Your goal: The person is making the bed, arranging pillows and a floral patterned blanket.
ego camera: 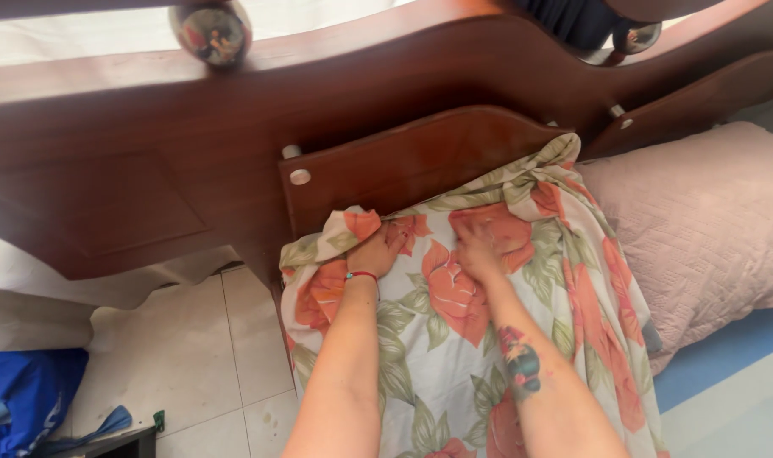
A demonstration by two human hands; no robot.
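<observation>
At the head end of the mattress, a floral sheet [454, 339] of thin, creased cotton is being pressed flat against the wooden headboard [420, 157]. The left hand [376, 252] pinches its bunched corner; the right hand [478, 252] lies flat, fingers together. Tucking seems under way, and the slack would need pushing down behind the corner. A quilted pink cover [708, 220] lies beside it, above pale floor tiles [191, 356].

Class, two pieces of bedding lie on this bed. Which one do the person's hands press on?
The floral sheet, white with orange roses and green leaves; both hands, left and right, rest on it. The plain pink quilted pillow lies untouched beside it.
</observation>
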